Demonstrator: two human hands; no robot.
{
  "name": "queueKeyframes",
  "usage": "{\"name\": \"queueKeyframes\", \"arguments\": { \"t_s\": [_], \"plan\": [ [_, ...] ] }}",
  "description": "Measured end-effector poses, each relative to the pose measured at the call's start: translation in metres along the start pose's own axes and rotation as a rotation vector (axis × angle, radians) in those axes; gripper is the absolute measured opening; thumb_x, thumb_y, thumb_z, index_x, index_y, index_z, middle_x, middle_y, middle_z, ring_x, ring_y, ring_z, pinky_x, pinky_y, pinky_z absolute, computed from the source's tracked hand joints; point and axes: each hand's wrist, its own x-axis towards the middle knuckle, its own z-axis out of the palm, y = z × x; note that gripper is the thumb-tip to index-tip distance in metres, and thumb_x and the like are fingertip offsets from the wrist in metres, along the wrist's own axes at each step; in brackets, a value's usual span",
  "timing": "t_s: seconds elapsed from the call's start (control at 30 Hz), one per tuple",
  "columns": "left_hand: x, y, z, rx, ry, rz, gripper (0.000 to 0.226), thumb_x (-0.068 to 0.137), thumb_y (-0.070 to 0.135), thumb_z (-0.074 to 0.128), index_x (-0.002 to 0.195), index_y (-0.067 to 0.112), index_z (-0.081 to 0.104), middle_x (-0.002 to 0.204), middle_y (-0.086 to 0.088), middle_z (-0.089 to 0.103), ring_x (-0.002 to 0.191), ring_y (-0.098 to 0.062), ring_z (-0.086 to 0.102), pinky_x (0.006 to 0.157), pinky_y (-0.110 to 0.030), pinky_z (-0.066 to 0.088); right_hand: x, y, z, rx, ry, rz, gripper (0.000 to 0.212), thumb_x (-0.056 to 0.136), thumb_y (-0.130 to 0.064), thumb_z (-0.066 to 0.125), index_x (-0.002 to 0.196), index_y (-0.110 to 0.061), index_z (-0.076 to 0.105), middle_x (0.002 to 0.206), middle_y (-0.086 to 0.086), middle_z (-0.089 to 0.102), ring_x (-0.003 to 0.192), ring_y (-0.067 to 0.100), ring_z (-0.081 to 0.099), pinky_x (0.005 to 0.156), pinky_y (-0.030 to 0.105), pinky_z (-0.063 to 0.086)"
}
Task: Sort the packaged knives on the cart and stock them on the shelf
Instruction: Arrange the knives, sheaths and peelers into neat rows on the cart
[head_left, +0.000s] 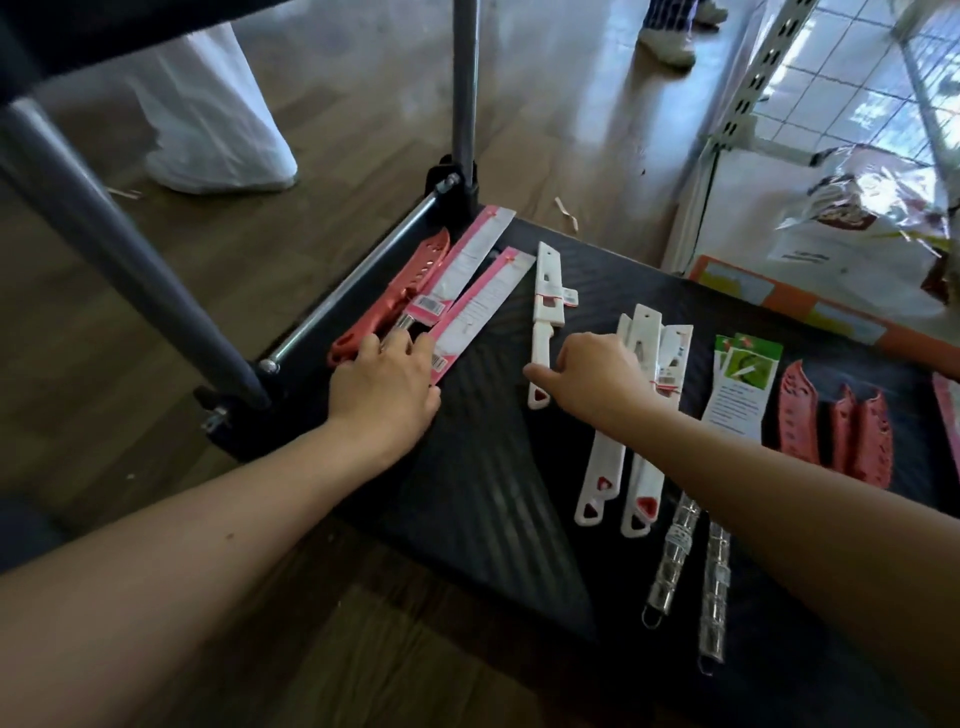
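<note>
Knives lie in groups on the black cart (493, 467). Our left hand (382, 387) reaches toward the cart's far-left corner. Its fingers (402, 343) are pressed together side by side, with the tips resting on the near ends of two pink-carded knives (480, 306). They also touch the handle of a red sheathed knife (423, 270) just left of those. All three run away from the fingertips toward the cart's handle post (464, 104).

Our right hand (597, 379) lies back-up over a stack of white knives (647, 338). Its fingers are hidden beyond the knuckles, so we cannot tell whether they pinch the stack or only rest on it. Its thumb (537, 373) sticks out to the left, across the handle of a single white knife (545, 291). That knife lies between the two sets of fingers, apart from both groups.

Right of our right fingers lie green-carded packets (743, 379), then red sheaths (836, 431). Nearer us than those fingers, partly under the forearm, lie two clear-wrapped pieces (675, 551). The shelf (750, 93), white with a slotted upright, stands well beyond the right fingers, off the cart.
</note>
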Motion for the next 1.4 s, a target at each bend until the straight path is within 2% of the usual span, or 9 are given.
{"name": "queueKeyframes", "arguments": {
  "t_s": [0.2,0.37,0.47,0.67,0.87,0.97,1.13,1.33,1.4],
  "plan": [
    [0.007,-0.001,0.0,0.04,-0.035,-0.007,0.048,0.091,0.036,0.052,0.127,0.009,0.036,0.129,-0.015,0.045,0.119,-0.034,0.045,0.083,-0.038,0.048,0.002,-0.007,0.017,0.011,0.041,0.038,0.032,0.085,-0.034,0.062,0.078,-0.007,0.045,0.078,0.007,0.048,0.076,0.024,0.048,0.066,0.031,0.041],
    [0.016,0.002,0.0,-0.086,-0.066,-0.027,0.049,0.088,0.039,0.057,0.116,0.002,0.043,0.116,-0.019,0.058,0.107,-0.036,0.058,0.073,-0.037,0.043,0.006,-0.006,0.011,0.066,-0.029,0.102,0.036,0.082,-0.028,0.061,0.058,-0.003,0.052,0.058,0.004,0.047,0.057,0.018,0.048,0.049,0.026,0.04],
    [0.016,0.012,0.003,-0.162,-0.101,-0.026,0.049,0.088,0.04,0.057,0.112,-0.001,0.046,0.114,-0.02,0.059,0.106,-0.037,0.058,0.075,-0.036,0.042,0.003,-0.004,0.005,0.225,-0.058,0.157,0.03,0.081,-0.027,0.062,0.073,0.002,0.066,0.058,0.007,0.056,0.05,0.017,0.051,0.059,0.03,0.052],
    [0.019,0.022,0.004,-0.313,-0.111,-0.027,0.043,0.084,0.04,0.062,0.1,0.001,0.054,0.106,-0.019,0.063,0.1,-0.036,0.06,0.071,-0.033,0.037,-0.005,-0.001,-0.004,0.334,-0.093,0.197,0.026,0.084,-0.023,0.063,0.065,-0.005,0.062,0.058,0.006,0.063,0.055,0.017,0.061,0.068,0.03,0.058],
    [0.014,0.039,-0.002,-0.407,-0.103,-0.035,0.032,0.087,0.038,0.059,0.092,0.007,0.055,0.104,-0.015,0.063,0.097,-0.033,0.059,0.068,-0.031,0.036,-0.017,0.008,-0.008,0.444,-0.128,0.247,0.027,0.087,-0.021,0.063,0.063,-0.007,0.058,0.051,0.002,0.062,0.04,0.009,0.059,0.049,0.017,0.054],
    [0.014,0.048,-0.008,-0.449,-0.096,-0.044,0.035,0.087,0.037,0.059,0.099,0.005,0.061,0.107,-0.015,0.065,0.101,-0.033,0.06,0.074,-0.031,0.04,-0.028,0.013,-0.009,0.432,-0.149,0.234,0.027,0.086,-0.021,0.063,0.063,-0.007,0.059,0.035,-0.004,0.057,0.03,0.003,0.055,0.04,0.012,0.049],
    [0.011,0.052,-0.011,-0.455,-0.097,-0.057,0.035,0.087,0.037,0.059,0.1,0.004,0.061,0.107,-0.015,0.065,0.101,-0.033,0.06,0.08,-0.034,0.044,-0.042,0.016,-0.009,0.419,-0.153,0.222,0.025,0.084,-0.023,0.066,0.078,0.002,0.066,0.052,0.003,0.062,0.037,0.007,0.058,0.044,0.015,0.051],
    [0.006,0.058,-0.013,-0.468,-0.092,-0.045,0.034,0.088,0.036,0.057,0.101,0.004,0.061,0.108,-0.015,0.066,0.102,-0.032,0.06,0.08,-0.033,0.044,-0.047,0.021,-0.005,0.454,-0.156,0.272,0.026,0.082,-0.018,0.066,0.071,0.005,0.064,0.04,0.001,0.058,0.031,0.009,0.056,0.043,0.018,0.052],
    [0.004,0.061,-0.012,-0.455,-0.083,-0.03,0.036,0.089,0.036,0.056,0.105,0.004,0.058,0.111,-0.014,0.064,0.104,-0.031,0.059,0.078,-0.033,0.042,-0.049,0.023,-0.004,0.457,-0.153,0.285,0.025,0.082,-0.02,0.068,0.078,0.005,0.066,0.046,0.003,0.062,0.037,0.01,0.059,0.043,0.017,0.053]
  ]
}}
